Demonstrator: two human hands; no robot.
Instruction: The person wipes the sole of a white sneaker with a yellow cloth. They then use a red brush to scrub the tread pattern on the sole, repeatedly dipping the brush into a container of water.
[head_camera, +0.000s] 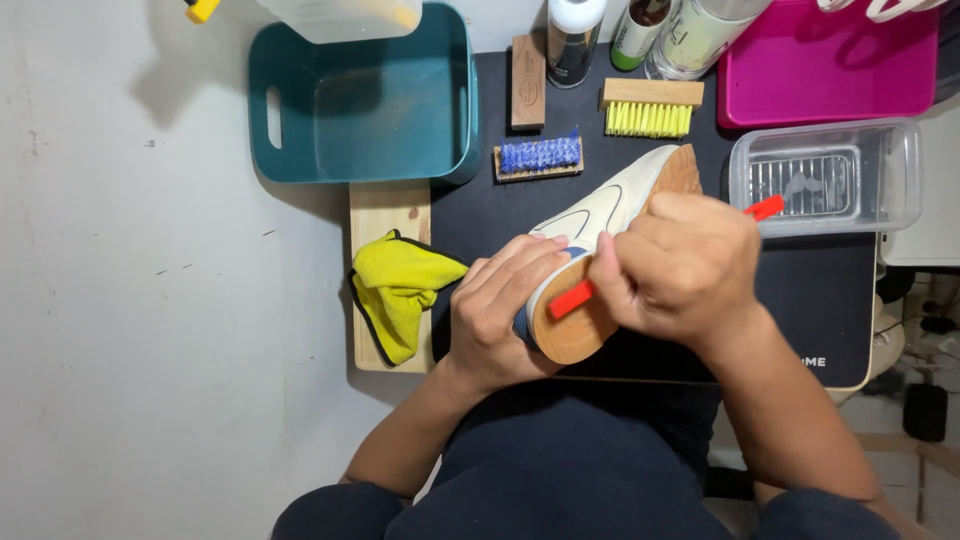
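While the left hand (505, 310) wraps its fingers around the heel end of a cream shoe (600, 215), the right hand (680, 265) is closed in a fist around a red-handled tool (572, 298), whose near end lies against the tan sole at the heel and whose far end (765, 207) juts out past the knuckles. The shoe is held on its side just above the black mat (820, 290) on the worktop (385, 215), sole facing right; its long axis runs diagonally, heel near the person and to the left, toe pointing away and to the right. Just left of the left hand, a yellow cloth (398, 285) lies crumpled on the worktop's bare wooden edge. To the right, beyond the right hand, a clear plastic tub (828, 178) holds what appears to be shallow liquid; its contents cannot be told for certain. Beyond the shoe's toe lie a blue-bristled brush (540, 157), a yellow-bristled brush (650, 108) and a wooden-backed brush (528, 82) with its bristles turned out of view. Far left stands a teal bin (365, 105), nothing visible inside it; a clear container (345, 15) overhangs its far rim. Far right is a pink bin (830, 75), interior largely out of view. Bottles (640, 35) stand along the far edge, between the two bins.
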